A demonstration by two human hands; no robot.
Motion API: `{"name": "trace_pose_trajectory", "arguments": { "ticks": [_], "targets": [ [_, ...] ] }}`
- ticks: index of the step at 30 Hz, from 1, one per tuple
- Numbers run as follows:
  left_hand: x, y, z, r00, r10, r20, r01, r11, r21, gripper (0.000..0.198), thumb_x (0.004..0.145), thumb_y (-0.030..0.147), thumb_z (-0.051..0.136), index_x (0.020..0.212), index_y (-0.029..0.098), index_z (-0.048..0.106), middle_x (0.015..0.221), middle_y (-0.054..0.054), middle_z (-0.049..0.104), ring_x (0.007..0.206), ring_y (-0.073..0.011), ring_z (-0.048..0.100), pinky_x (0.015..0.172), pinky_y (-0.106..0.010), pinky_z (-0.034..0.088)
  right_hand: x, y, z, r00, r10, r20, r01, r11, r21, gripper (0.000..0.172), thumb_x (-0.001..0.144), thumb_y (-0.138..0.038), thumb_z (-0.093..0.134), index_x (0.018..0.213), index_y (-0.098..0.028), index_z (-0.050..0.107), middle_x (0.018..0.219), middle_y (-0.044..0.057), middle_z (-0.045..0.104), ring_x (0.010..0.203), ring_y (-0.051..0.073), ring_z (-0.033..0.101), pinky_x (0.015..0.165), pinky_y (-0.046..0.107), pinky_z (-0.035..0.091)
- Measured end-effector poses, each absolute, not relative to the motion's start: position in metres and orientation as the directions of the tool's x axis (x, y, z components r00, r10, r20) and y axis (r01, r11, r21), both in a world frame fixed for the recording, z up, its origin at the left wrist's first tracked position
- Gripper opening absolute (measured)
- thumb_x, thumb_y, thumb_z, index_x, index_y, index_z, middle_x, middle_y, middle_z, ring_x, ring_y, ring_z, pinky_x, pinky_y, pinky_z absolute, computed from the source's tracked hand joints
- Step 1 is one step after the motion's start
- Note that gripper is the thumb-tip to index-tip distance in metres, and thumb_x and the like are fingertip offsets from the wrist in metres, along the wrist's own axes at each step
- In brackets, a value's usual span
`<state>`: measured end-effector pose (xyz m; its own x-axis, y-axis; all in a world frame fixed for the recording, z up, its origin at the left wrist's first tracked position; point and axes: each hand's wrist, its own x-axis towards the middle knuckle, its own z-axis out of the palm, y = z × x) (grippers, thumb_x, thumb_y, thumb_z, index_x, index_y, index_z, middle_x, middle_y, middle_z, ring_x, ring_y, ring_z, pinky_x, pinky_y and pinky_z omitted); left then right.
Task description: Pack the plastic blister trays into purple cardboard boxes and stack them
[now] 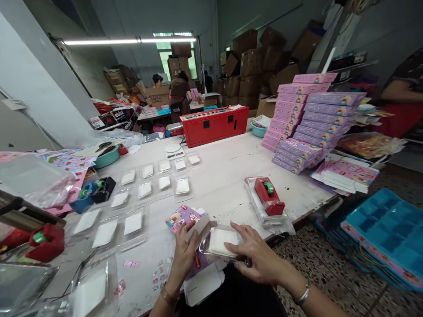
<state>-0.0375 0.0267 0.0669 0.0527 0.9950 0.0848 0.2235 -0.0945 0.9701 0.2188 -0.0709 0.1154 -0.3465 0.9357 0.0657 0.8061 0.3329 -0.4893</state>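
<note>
From afar, I grip one clear plastic tray (206,248) with one white rectangular insert (220,240) in my right hand (257,252), immediately right of one purple printed cardboard box (185,215) clasped by my left hand (183,252).

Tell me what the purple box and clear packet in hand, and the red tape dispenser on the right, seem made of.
Purple box: probably smooth printed card, given its thin flaps. Clear packet: likely glossy plastic, transparent with highlights. Red tape dispenser: perhaps smooth plastic, from its moulded shape; painted metal possible.
</note>
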Motion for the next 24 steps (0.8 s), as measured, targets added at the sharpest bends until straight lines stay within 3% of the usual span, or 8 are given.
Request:
{"name": "trace_pose_trajectory", "arguments": {
  "ticks": [4,10,14,18,24],
  "targets": [
    [-0.038,0.019,0.050,0.203,0.965,0.166,0.322,-0.226,0.920,0.033,0.082,0.041,0.070,0.111,0.028,0.078,0.140,-0.010,0.064,0.147,-0.0356,0.040,0.127,-0.064,0.022,0.218,-0.074,0.094,-0.322,0.944,0.075,0.842,0.322,-0.432,0.060,0.074,-0.015,0.073,0.133,-0.029,0.070,0.169,0.014,0.033,0.145,0.042,0.037,0.114,0.062,0.037],
    [-0.053,0.016,0.037,0.424,0.878,0.223,0.525,-0.439,0.729,0.045,0.095,0.028,0.052,0.137,0.034,0.066,0.156,-0.008,0.054,0.153,-0.0326,0.034,0.124,-0.064,0.029,0.213,-0.075,0.074,-0.302,0.944,0.129,0.834,0.328,-0.444,0.066,0.074,-0.013,0.071,0.138,-0.030,0.067,0.168,0.014,0.035,0.144,0.041,0.041,0.112,0.061,0.040],
    [-0.056,0.014,0.038,0.460,0.867,0.194,0.526,-0.442,0.727,0.045,0.100,0.031,0.046,0.142,0.035,0.061,0.161,-0.006,0.048,0.157,-0.0306,0.027,0.126,-0.063,0.026,0.206,-0.075,0.072,-0.274,0.948,0.161,0.826,0.318,-0.465,0.067,0.073,-0.015,0.072,0.138,-0.031,0.066,0.169,0.012,0.034,0.143,0.041,0.043,0.113,0.061,0.040],
    [-0.045,0.005,0.031,0.454,0.872,0.185,0.541,-0.434,0.720,0.048,0.102,0.030,0.040,0.146,0.032,0.057,0.165,-0.006,0.043,0.159,-0.0289,0.023,0.127,-0.061,0.024,0.177,-0.064,0.065,-0.220,0.966,0.139,0.838,0.260,-0.479,0.071,0.074,-0.020,0.073,0.144,-0.027,0.061,0.170,0.016,0.031,0.145,0.045,0.040,0.114,0.064,0.038],
    [-0.028,-0.003,0.022,0.359,0.914,0.188,0.556,-0.371,0.744,0.046,0.102,0.036,0.041,0.145,0.035,0.058,0.164,-0.004,0.045,0.159,-0.0289,0.024,0.128,-0.061,0.019,0.134,-0.042,0.043,-0.131,0.976,0.176,0.825,0.206,-0.527,0.089,0.074,-0.017,0.069,0.159,-0.014,0.041,0.170,0.027,0.023,0.155,0.049,0.021,0.119,0.071,0.027]
  ]
}}
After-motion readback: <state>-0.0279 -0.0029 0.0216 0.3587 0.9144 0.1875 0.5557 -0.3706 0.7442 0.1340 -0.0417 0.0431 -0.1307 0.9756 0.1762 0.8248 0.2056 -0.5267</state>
